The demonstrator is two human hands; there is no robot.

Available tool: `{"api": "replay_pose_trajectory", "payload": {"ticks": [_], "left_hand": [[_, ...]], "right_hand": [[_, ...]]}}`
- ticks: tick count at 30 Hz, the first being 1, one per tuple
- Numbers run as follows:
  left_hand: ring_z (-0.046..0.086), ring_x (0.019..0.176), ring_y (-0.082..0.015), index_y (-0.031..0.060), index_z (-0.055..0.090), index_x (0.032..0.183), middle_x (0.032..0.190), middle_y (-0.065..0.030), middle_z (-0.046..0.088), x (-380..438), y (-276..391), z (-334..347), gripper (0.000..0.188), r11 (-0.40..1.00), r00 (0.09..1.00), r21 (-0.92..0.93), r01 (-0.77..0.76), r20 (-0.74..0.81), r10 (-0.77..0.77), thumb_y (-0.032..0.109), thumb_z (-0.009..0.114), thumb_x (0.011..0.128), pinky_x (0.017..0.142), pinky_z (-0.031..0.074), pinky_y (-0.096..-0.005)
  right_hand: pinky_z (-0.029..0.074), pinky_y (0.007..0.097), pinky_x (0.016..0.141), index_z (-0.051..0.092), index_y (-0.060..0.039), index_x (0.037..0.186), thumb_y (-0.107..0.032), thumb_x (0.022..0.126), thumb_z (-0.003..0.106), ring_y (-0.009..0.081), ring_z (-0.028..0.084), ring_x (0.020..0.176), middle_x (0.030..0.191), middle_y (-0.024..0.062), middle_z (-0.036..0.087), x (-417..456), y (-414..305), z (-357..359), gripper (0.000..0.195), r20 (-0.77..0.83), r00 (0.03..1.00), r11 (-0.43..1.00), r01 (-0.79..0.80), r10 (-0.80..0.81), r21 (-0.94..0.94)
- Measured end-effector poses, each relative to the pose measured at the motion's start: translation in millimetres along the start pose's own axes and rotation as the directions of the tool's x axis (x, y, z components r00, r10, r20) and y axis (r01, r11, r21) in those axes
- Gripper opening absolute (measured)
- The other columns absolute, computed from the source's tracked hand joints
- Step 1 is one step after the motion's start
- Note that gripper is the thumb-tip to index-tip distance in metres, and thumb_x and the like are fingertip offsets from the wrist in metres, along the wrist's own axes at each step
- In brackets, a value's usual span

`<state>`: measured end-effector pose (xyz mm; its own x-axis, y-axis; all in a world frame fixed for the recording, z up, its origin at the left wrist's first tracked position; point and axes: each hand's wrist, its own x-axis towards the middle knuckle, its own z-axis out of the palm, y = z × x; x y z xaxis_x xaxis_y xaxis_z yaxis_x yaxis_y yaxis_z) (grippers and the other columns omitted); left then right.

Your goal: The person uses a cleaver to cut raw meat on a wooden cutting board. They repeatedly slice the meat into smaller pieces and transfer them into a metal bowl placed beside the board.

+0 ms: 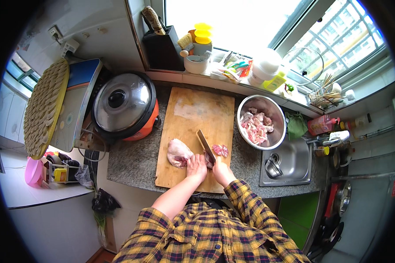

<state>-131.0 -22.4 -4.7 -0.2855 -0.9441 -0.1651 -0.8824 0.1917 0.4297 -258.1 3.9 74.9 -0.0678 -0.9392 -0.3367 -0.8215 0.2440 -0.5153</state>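
Note:
My right hand (223,171) is closed around the handle of a cleaver (205,146), whose blade points away from me. The blade stands on edge over a small piece of raw meat (209,161). On the blade's left, my left hand (197,167) presses that piece against the wooden cutting board (200,108); its fingertips are partly hidden. A larger piece of raw, skin-on poultry (178,152) lies just left of my left hand. To the right of the blade rests a small cut piece of meat (220,150).
A steel bowl (279,131) of cut raw meat stands right of the board, beside a sink (291,161). An orange electric cooker (125,105) with a glass lid is at the left. A knife block (163,46) and containers line the windowsill. Granite counter (131,167) surrounds the board.

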Motion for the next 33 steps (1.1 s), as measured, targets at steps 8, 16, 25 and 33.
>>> {"api": "replay_pose_trajectory", "payload": {"ticks": [8, 16, 25, 33], "left_hand": [[0.046, 0.116, -0.0307, 0.0092, 0.052, 0.117, 0.114, -0.0123, 0.054, -2.5, 4.7, 2.4, 0.033, 0.997, 0.998, 0.072, -0.039, 0.054, 0.035, 0.029, 0.056, 0.090, 0.098, 0.035, -0.0475], [0.049, 0.110, -0.0323, 0.0060, 0.052, 0.113, 0.109, -0.0125, 0.055, 4.4, -2.7, 7.0, 0.029, 0.996, 0.998, 0.051, -0.069, 0.012, 0.068, 0.021, 0.052, 0.089, 0.096, 0.037, -0.0474], [0.051, 0.107, -0.0328, 0.0044, 0.054, 0.112, 0.106, -0.0134, 0.056, 4.2, -6.1, 9.5, 0.027, 0.989, 0.989, 0.058, -0.138, -0.048, 0.140, 0.015, 0.049, 0.088, 0.093, 0.038, -0.0487], [0.052, 0.105, -0.0300, 0.0046, 0.054, 0.111, 0.105, -0.0116, 0.055, -0.1, -11.0, 0.8, 0.026, 0.945, 0.959, 0.168, -0.282, 0.052, 0.277, 0.013, 0.045, 0.088, 0.091, 0.039, -0.0451]], "right_hand": [[0.050, 0.0536, 0.074, 0.044, 0.0045, 0.119, -0.012, 0.094, 0.047, 0.0489, 0.062, 0.083, 0.084, 0.0317, 0.063, 1.2, 54.7, 4.4, 0.030, -0.033, 0.999, 0.962, 0.029, -0.021, 0.271], [0.048, 0.0539, 0.061, 0.043, 0.0045, 0.100, -0.012, 0.094, 0.049, 0.0479, 0.061, 0.069, 0.071, 0.0308, 0.060, -22.8, 25.9, 1.8, 0.018, 0.092, 0.993, 0.993, -0.085, 0.078, 0.080], [0.050, 0.0569, 0.073, 0.042, 0.0018, 0.111, -0.013, 0.093, 0.042, 0.0489, 0.063, 0.083, 0.085, 0.0322, 0.064, 15.3, 4.4, -6.3, 0.023, 0.146, 0.978, 0.985, -0.160, 0.150, 0.059], [0.050, 0.0548, 0.080, 0.040, 0.0020, 0.113, -0.012, 0.093, 0.036, 0.0486, 0.063, 0.091, 0.094, 0.0338, 0.064, 23.0, -11.8, -13.0, 0.025, 0.182, 0.965, 0.980, -0.197, 0.191, 0.016]]}}
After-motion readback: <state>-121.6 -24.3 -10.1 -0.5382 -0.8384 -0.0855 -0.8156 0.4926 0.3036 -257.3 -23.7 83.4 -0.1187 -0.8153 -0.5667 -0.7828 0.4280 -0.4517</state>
